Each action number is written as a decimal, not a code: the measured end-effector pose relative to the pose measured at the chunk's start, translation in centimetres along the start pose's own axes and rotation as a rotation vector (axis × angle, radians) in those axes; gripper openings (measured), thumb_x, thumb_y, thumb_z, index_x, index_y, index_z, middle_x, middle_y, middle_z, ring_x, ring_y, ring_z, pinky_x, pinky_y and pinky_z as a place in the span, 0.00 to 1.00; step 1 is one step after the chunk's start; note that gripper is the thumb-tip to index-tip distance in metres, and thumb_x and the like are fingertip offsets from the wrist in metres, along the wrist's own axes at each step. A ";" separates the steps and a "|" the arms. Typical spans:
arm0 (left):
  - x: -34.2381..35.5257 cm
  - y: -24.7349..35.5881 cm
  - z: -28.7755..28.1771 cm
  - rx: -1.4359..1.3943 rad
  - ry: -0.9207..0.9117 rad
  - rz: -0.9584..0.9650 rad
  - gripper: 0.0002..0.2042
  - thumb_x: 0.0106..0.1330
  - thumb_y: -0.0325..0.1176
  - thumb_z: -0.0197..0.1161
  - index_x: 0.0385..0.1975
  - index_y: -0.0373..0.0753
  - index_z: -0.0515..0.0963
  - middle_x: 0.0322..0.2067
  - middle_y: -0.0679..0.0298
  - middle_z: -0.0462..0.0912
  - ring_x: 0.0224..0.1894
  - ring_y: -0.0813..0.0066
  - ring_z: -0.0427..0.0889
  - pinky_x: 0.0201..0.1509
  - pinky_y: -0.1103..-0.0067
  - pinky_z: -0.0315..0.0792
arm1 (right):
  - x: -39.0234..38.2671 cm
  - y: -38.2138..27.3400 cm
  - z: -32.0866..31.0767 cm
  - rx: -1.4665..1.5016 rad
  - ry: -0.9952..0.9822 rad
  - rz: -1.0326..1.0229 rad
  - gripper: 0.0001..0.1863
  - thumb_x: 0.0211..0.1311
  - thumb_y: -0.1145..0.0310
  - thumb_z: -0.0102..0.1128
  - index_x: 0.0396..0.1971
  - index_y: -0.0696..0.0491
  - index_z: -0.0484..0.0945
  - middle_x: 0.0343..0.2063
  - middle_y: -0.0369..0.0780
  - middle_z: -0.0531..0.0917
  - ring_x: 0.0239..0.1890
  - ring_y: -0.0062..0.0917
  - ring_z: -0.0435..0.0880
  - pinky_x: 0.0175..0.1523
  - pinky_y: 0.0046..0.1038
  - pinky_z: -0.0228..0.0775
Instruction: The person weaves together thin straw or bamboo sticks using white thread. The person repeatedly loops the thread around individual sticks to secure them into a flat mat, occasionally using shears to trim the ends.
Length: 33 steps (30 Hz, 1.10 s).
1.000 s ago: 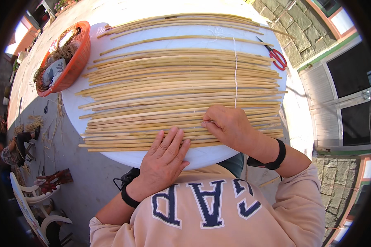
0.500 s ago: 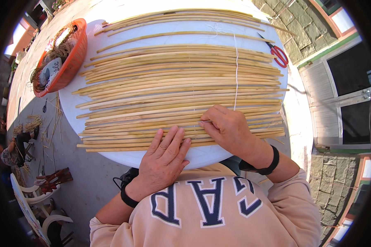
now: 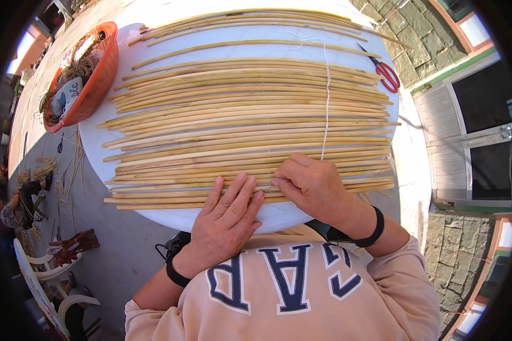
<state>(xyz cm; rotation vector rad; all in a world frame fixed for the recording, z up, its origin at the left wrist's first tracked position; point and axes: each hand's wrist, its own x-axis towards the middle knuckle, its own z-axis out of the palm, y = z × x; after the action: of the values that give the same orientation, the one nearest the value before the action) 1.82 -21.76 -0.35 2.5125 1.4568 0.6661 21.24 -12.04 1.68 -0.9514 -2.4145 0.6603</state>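
Many thin yellowish stalks (image 3: pixel 210 111) lie side by side in a long row across a white round table (image 3: pixel 170 220). My left hand (image 3: pixel 224 213) rests flat on the nearest stalks, fingers stretched and close together. To its right, my right hand (image 3: pixel 312 184) is closed in a pinch just above the near stalks. A white string (image 3: pixel 327 96) runs down over the stalks from a loose tangle at the far side and passes under my right hand. A fine white end shows at the pinching fingertips; whether a needle is there is too small to tell. Short white stitches cross the stalks mid-row.
Red-handled scissors (image 3: pixel 387 77) lie at the table's right edge. An orange basket (image 3: pixel 99 85) with fibres and string sits at the far left. More stalks (image 3: pixel 256 20) lie along the far edge. A white chair (image 3: pixel 68 267) and a seated person (image 3: pixel 23 204) are at the left.
My right hand has moved slightly nearer to me, still pinched, and the string has shifted a little with it. My left hand stays in place.
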 end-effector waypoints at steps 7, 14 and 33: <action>0.1 0.0 0.1 -0.029 0.035 -0.017 0.23 0.53 0.35 0.65 0.51 0.37 0.75 0.58 0.50 0.67 0.64 0.55 0.63 0.67 0.60 0.55 | -0.3 0.0 -0.5 0.113 -0.036 -0.006 0.06 0.50 0.72 0.65 0.27 0.54 0.77 0.22 0.39 0.76 0.21 0.31 0.77 0.24 0.28 0.68; -0.1 -0.1 0.1 -0.026 0.006 0.000 0.24 0.52 0.35 0.65 0.51 0.37 0.74 0.58 0.51 0.67 0.63 0.55 0.64 0.67 0.59 0.54 | -0.2 -0.1 -0.8 0.084 -0.061 0.004 0.06 0.49 0.73 0.66 0.28 0.55 0.79 0.21 0.39 0.76 0.21 0.30 0.77 0.24 0.27 0.67; 5.2 0.9 -5.1 0.011 -0.318 -0.123 0.42 0.53 0.53 0.62 0.61 0.27 0.57 0.62 0.40 0.55 0.69 0.47 0.48 0.70 0.58 0.43 | 8.5 3.5 -7.6 -0.083 -0.180 0.153 0.09 0.49 0.67 0.65 0.25 0.58 0.80 0.16 0.40 0.77 0.20 0.24 0.75 0.27 0.27 0.66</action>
<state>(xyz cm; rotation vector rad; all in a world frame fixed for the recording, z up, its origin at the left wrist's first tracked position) 2.39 -18.19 6.04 2.3760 1.4809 0.2246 21.74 -1.70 7.54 -1.1650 -2.5611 0.7327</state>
